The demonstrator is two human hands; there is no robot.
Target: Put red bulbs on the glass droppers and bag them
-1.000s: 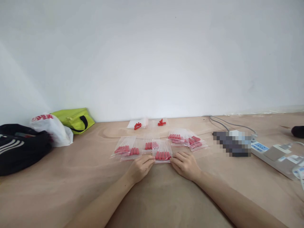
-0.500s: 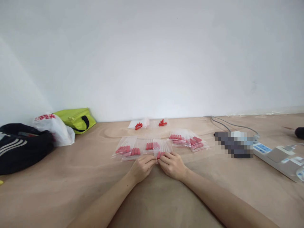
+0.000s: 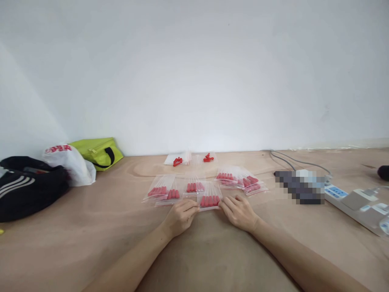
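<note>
A clear zip bag (image 3: 209,191) with several red plugs (image 3: 210,201) in a row lies in front of me, its closure edge toward me. My left hand (image 3: 182,215) pinches the bag's near left corner, fingers closed. At the near right corner, my right hand (image 3: 238,211) has its fingers closed on the edge. Just behind and left are more filled zip bags, one in the middle (image 3: 194,187), one beside it (image 3: 173,194) and one farther left (image 3: 158,190). Overlapping filled bags (image 3: 226,177) lie to the right.
Two small heaps of red pieces, a left one (image 3: 178,161) and a right one (image 3: 208,157), rest on bags near the wall. A power strip (image 3: 337,192) with chargers and a blurred-out object (image 3: 299,186) are right. A black bag (image 3: 33,190), white plastic bag (image 3: 68,164) and green bag (image 3: 97,152) stand left.
My right hand has slid right along the bag's near edge to its corner, uncovering the row of red plugs. The left hand has stayed nearly in place at the left corner.
</note>
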